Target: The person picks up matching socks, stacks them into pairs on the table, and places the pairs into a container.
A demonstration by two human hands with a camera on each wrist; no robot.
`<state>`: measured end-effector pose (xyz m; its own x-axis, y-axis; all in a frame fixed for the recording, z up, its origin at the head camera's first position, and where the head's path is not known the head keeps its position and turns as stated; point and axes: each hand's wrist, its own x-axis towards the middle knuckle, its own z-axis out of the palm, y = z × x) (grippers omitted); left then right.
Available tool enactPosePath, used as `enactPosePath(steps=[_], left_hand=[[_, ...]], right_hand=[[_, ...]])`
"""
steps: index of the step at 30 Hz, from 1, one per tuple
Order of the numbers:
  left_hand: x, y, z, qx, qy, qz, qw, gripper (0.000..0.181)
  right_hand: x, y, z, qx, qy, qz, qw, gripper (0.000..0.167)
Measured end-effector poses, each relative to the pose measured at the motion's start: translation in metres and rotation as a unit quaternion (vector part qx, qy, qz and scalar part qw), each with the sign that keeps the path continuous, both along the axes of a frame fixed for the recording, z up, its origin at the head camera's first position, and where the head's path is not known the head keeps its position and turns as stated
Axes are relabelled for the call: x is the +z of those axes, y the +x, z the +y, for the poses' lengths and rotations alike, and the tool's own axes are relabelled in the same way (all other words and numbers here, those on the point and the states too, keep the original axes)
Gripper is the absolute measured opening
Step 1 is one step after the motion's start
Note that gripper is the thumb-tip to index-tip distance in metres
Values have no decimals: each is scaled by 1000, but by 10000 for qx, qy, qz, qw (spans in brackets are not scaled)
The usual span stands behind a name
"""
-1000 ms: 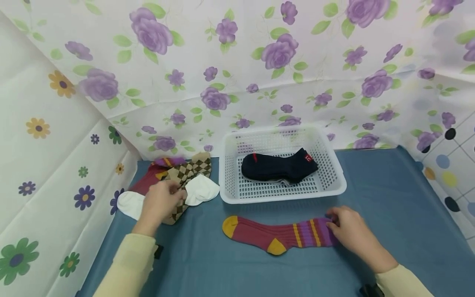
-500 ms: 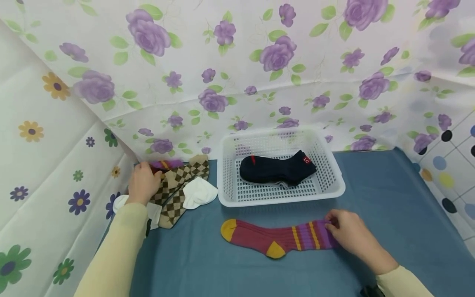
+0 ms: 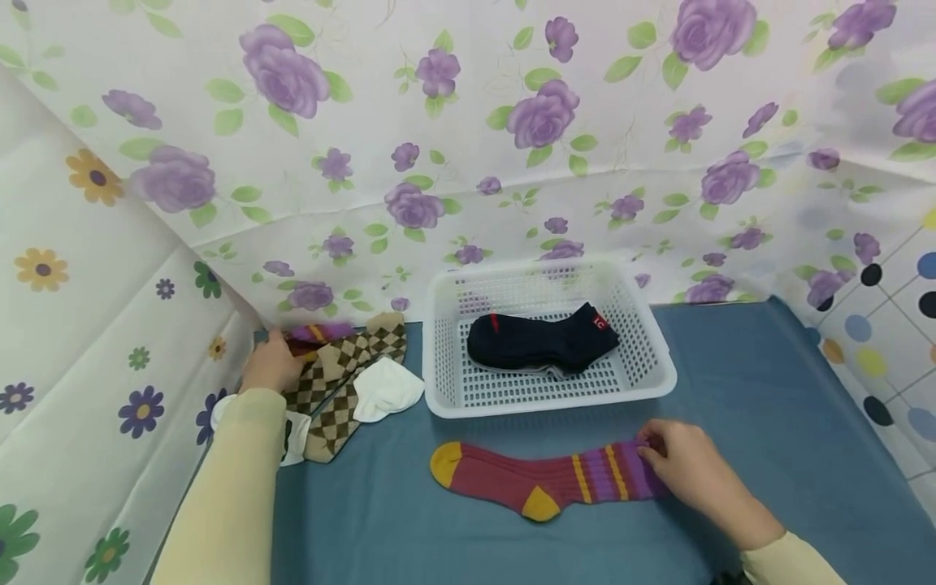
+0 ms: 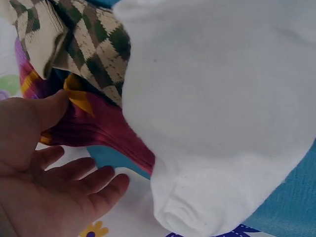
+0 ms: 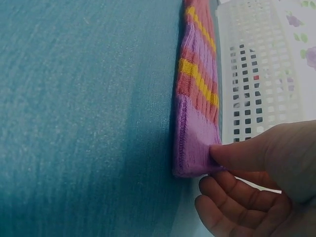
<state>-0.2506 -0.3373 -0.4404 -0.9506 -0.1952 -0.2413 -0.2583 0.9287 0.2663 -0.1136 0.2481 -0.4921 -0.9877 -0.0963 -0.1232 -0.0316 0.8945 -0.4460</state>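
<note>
Blue tablecloth, white perforated basket, and the hosiery we found on and in them.
The basket stood mouth up at the far middle of the cloth, apparently for either arm to reach; before it we listed a flat maroon sock, yellow at heel and toe, its purple cuff pinched between the thumb and fingers of the right hand, we judged to hold it straight; a second maroon sock in the left heap, the left hand there with thumb at the fabric, fingers extended and apart; checkered socks lying partly over it; within the basket, on its slotted floor, a navy ankle sock, red-marked, a greyish edge beneath, perhaps its mate; lastly a white ankle sock, just beside the basket.
</note>
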Motion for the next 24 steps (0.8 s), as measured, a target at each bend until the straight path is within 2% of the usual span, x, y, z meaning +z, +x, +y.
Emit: enactPosePath(steps=[4, 6, 12, 15, 18, 21, 24], left_hand=[[-3, 2, -5, 211, 111, -333, 9992, 77], [-5, 2, -7, 245, 86, -336, 9991, 76], [-9, 0, -9, -54, -110, -78, 9999, 71], [-9, -3, -9, -220, -164, -59, 9996, 60], [-6, -4, -8, -259, -177, -50, 9995, 47], [-3, -5, -7, -114, -68, -40, 9999, 44], [2, -6, -8, 253, 175, 42, 9995, 49]], right_hand=[[1, 1, -1, -16, 6, -6, 10000, 6], [2, 1, -1, -8, 35, 6, 10000, 6], [7, 3, -3, -9, 195, 49, 9998, 7], [8, 3, -4, -36, 257, 59, 9996, 8], [9, 3, -5, -61, 310, 41, 9995, 9], [10, 3, -6, -68, 339, 19, 9994, 10], [10, 2, -5, -68, 334, 18, 9994, 10]])
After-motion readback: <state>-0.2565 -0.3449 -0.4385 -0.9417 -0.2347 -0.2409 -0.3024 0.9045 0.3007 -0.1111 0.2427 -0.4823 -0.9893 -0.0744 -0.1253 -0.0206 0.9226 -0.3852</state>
